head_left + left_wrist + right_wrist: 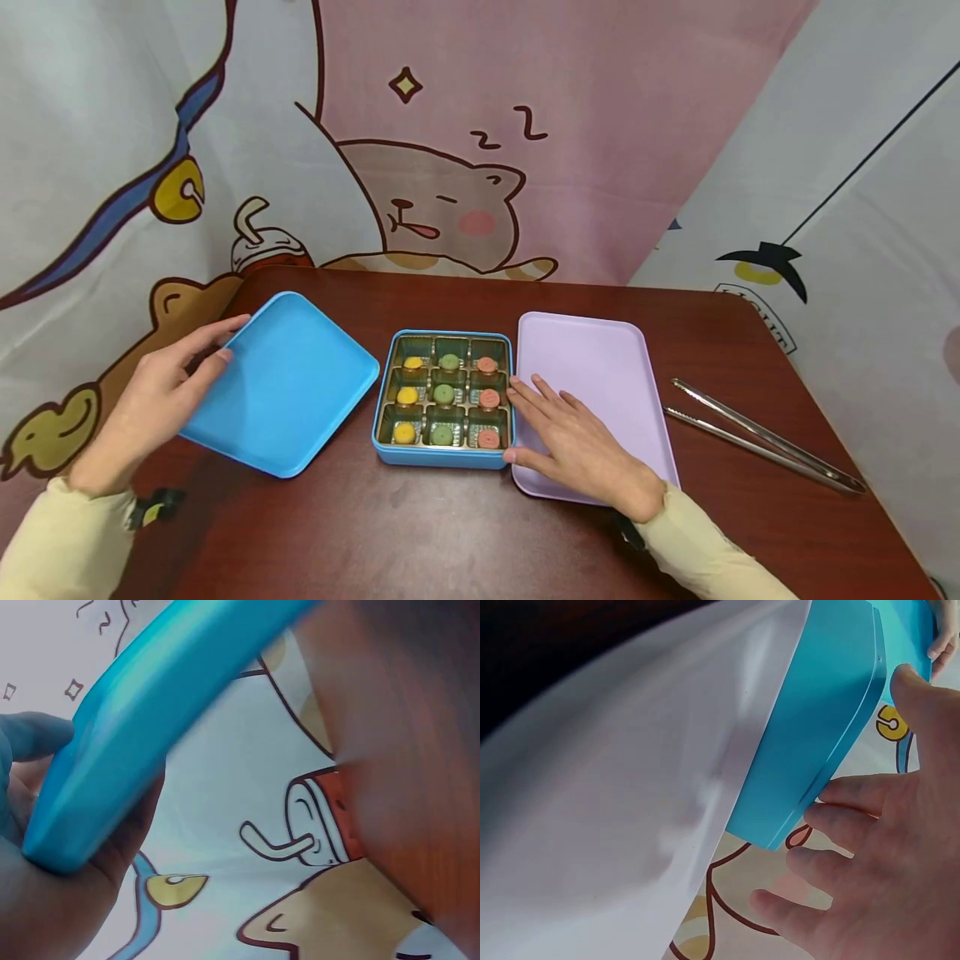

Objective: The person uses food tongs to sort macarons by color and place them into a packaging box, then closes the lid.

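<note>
metal tongs (765,437) | wooden table (450,533) | cartoon backdrop (450,125)

Glossy reddish wood table (450,533), shiny metal tongs (757,437), smooth matt blue lid (281,387).

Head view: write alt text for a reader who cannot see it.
A person's left hand holds a blue lid beside an open blue tin of nine yellow, green and pink sweets, while the right hand rests on a lilac tray. Metal tongs lie at the right on the dark red table.
</note>
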Demonstrator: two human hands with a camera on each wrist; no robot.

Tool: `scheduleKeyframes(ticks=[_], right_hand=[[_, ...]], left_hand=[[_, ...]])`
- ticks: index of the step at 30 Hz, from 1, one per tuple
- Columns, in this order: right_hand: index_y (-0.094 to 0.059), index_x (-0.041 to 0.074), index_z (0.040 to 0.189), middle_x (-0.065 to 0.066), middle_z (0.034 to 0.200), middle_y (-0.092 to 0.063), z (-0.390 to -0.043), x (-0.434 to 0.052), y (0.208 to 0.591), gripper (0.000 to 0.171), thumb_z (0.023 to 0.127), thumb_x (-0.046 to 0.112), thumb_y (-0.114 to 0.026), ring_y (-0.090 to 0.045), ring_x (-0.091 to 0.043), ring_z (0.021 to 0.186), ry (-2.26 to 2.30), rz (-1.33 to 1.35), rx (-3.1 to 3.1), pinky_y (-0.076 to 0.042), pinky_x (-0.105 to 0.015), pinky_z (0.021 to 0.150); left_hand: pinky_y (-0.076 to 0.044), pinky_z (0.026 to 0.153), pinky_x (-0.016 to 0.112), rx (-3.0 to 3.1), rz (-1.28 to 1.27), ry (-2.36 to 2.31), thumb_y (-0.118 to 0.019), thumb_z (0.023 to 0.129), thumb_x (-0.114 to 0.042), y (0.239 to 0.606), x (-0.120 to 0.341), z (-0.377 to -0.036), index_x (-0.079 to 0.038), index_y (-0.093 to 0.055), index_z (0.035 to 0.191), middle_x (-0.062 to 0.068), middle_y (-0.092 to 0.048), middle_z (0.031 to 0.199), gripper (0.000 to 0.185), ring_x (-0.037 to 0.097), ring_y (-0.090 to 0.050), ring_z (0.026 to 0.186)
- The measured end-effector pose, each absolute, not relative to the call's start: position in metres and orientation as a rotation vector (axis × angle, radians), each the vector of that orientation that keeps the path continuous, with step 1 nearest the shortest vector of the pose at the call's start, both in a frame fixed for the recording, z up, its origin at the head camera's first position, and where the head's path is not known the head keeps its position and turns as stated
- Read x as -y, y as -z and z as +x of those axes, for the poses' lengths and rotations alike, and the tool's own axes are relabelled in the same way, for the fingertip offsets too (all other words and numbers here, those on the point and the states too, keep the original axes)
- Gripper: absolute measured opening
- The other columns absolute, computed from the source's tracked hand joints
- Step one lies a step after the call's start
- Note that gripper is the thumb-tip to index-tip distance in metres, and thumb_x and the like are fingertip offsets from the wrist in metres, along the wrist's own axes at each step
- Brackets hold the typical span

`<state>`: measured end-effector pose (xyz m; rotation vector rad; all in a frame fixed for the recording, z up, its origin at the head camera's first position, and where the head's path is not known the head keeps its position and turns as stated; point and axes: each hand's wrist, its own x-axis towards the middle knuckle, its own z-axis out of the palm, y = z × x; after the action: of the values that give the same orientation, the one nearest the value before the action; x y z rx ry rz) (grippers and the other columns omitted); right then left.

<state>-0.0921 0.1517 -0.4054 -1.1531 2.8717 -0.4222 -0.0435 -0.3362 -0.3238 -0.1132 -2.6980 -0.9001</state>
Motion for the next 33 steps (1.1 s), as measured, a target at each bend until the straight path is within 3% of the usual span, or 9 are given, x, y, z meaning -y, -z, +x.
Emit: scheduleKeyframes(ticks=[5,6,9,12,14,24,33], right_hand=[[-0.043,0.007,0.159,-0.006,0.168,-0.031,-0.092,-0.151,0.406,0.087,0.098,0.070,-0.051,-0.026,-0.033,0.155,0.416,-1.159,-2.873,-0.035,-0.062,0.115],[-0.042,0.007,0.159,-0.006,0.168,-0.031,-0.092,-0.151,0.405,0.087,0.099,0.069,-0.051,-0.026,-0.033,0.155,0.413,-1.162,-2.873,-0.035,-0.062,0.115],[-0.042,0.008,0.159,-0.007,0.168,-0.031,-0.094,-0.152,0.403,0.085,0.099,0.067,-0.051,-0.026,-0.034,0.155,0.406,-1.173,-2.880,-0.035,-0.062,0.115],[-0.041,0.009,0.160,-0.007,0.169,-0.030,-0.095,-0.152,0.400,0.083,0.100,0.066,-0.051,-0.025,-0.035,0.155,0.412,-1.173,-2.893,-0.034,-0.062,0.115],[-0.039,0.010,0.161,-0.007,0.169,-0.029,-0.095,-0.152,0.398,0.083,0.101,0.066,-0.051,-0.024,-0.034,0.155,0.429,-1.166,-2.902,-0.033,-0.062,0.116],[-0.037,0.009,0.162,-0.004,0.170,-0.025,-0.098,-0.147,0.386,0.077,0.104,0.058,-0.053,-0.024,-0.032,0.156,0.614,-1.174,-2.921,-0.034,-0.059,0.117],[-0.032,0.016,0.164,0.001,0.169,-0.028,-0.100,-0.139,0.365,0.069,0.107,0.045,-0.056,-0.023,-0.022,0.156,0.975,-1.076,-2.807,-0.031,-0.054,0.120]], left_hand=[[-0.032,0.080,0.004,2.642,-0.070,0.935,-0.055,0.108,-0.019,0.314,0.329,-0.043,-0.026,-0.054,0.154,0.020,-0.058,0.144,0.046,0.027,-0.056,0.118],[-0.032,0.080,0.004,2.622,-0.067,0.941,-0.055,0.108,-0.019,0.313,0.327,-0.044,-0.027,-0.054,0.153,0.019,-0.058,0.145,0.046,0.020,-0.057,0.119],[-0.034,0.086,0.003,2.541,-0.103,0.965,-0.056,0.108,-0.015,0.308,0.320,-0.048,-0.025,-0.055,0.152,0.017,-0.058,0.147,0.045,0.010,-0.056,0.126],[-0.036,0.091,0.004,2.457,-0.149,0.990,-0.056,0.107,-0.010,0.304,0.310,-0.053,-0.021,-0.057,0.151,0.017,-0.060,0.145,0.046,-0.011,-0.050,0.119],[-0.037,0.094,0.005,2.421,-0.176,1.012,-0.057,0.106,-0.007,0.301,0.303,-0.056,-0.021,-0.057,0.151,0.016,-0.060,0.144,0.047,-0.014,-0.050,0.118],[-0.044,0.085,0.010,2.270,-0.306,1.100,-0.055,0.105,-0.003,0.285,0.257,-0.071,-0.018,-0.060,0.148,0.016,-0.067,0.120,0.046,0.002,-0.059,0.100],[-0.049,0.094,0.016,2.186,-0.370,1.251,-0.054,0.106,-0.003,0.276,0.219,-0.086,-0.015,-0.060,0.148,0.015,-0.067,0.133,0.045,0.008,-0.064,0.113]])
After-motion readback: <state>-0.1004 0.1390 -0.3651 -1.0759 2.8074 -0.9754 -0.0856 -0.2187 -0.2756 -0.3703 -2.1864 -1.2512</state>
